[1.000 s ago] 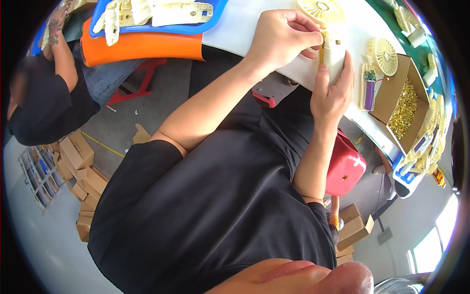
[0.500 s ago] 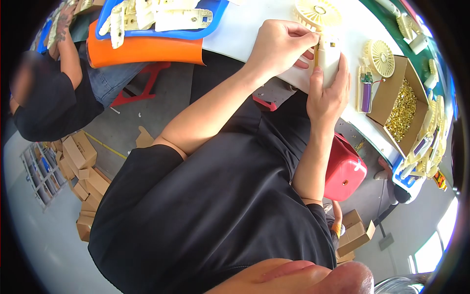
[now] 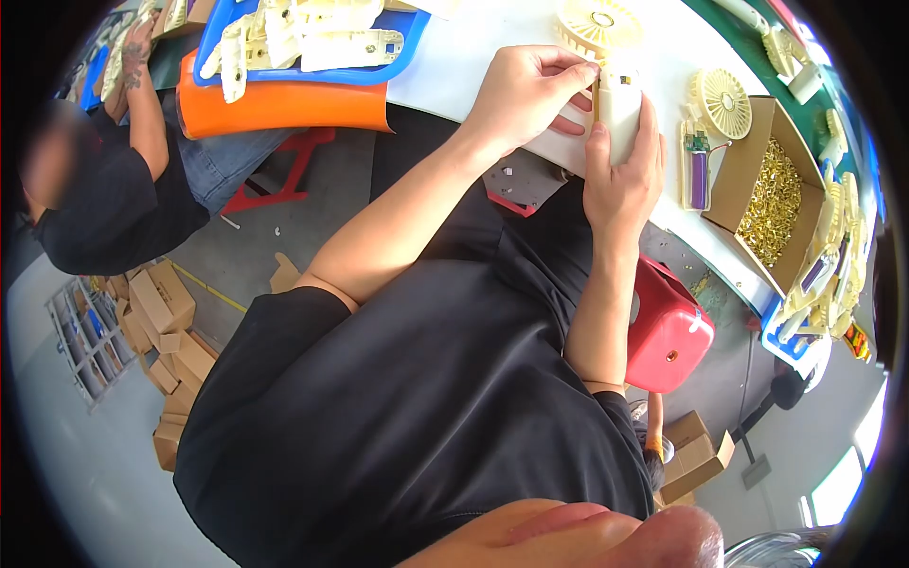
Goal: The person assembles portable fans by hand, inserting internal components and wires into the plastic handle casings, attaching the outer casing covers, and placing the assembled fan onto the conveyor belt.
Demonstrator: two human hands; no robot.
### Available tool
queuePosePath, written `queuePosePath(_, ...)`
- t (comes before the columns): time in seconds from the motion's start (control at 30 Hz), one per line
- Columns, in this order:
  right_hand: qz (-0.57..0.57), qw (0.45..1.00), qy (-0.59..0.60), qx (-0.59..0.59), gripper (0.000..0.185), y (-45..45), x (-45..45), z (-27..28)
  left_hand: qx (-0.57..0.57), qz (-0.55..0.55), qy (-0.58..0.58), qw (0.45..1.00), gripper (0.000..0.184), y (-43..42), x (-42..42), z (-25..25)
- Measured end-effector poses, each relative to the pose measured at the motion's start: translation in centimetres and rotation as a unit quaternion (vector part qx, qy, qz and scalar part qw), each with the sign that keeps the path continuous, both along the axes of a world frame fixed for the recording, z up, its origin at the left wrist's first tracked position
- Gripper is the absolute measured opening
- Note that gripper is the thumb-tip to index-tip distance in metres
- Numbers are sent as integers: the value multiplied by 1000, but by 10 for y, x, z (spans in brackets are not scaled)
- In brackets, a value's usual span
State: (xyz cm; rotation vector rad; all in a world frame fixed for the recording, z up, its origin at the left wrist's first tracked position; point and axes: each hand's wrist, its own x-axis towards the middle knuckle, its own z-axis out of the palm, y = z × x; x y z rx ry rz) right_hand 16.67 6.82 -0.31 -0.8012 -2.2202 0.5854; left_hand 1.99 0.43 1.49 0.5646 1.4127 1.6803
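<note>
My right hand (image 3: 625,189) is wrapped round the white handle (image 3: 622,118) of a cream handheld fan, its thumb along the near side. The fan's round ribbed head (image 3: 599,24) points away from me over the white table. My left hand (image 3: 535,95) pinches thumb and forefinger together at the handle's left edge, just below the head. What sits between those fingertips is hidden. A thin brownish strip shows along that edge. Right of my right hand lies another fan with a round grille (image 3: 721,102) and an opened handle holding a purple battery (image 3: 700,180).
A cardboard box (image 3: 727,189) of small gold-coloured parts stands on the right. Cream shells fill a blue tray (image 3: 414,59) at the left, above an orange panel (image 3: 284,104). A red stool (image 3: 670,331) is beside me. A co-worker (image 3: 114,189) sits at the far left.
The view has shifted slightly, so the table items appear a little further left or lower. Both hands keep their hold on the fan, with the left fingertips still at its edge.
</note>
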Motion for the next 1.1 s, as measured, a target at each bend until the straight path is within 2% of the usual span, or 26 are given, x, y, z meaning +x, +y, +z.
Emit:
queuePosePath(0.27,-10,1000,6,-12,60,2,0,-2,-12,-8,-38,999,28,-2,-2,0)
queuePosePath(0.37,-15,1000,12,-6,60,4,0,-6,25,10,-120,992,29,-3,-6,-3)
queuePosePath(0.5,-15,1000,17,-4,59,3,-2,-6,80,12,-143,986,30,-4,-23,-8)
queuePosePath(0.6,-21,1000,18,-10,58,3,-2,-6,86,10,-84,993,29,-6,-32,-7)
queuePosePath(0.63,-21,1000,19,-13,58,3,-1,-5,74,5,-39,996,26,-13,-37,-5)
queuePosePath(0.67,-20,999,21,-14,58,4,-1,-5,3,-17,64,998,25,-22,-39,-1)
queuePosePath(0.73,-15,999,31,-22,58,6,0,-8,-133,-61,268,952,23,-37,-36,15)
queuePosePath(0.77,-12,999,37,-26,58,6,1,-8,-126,-42,344,929,18,-38,-31,6)
queuePosePath(0.8,-15,999,34,-27,58,6,1,-7,-64,-17,419,906,20,-36,-26,0)
queuePosePath(0.87,-17,999,32,-27,58,5,1,-5,-46,-31,541,839,20,-33,-20,-2)
queuePosePath(1.0,-18,999,27,-24,58,3,2,-1,-73,-60,595,799,13,-25,-17,-2)
queuePosePath(1.1,-18,999,24,-21,58,2,3,-1,-100,-87,586,800,12,-20,-17,4)
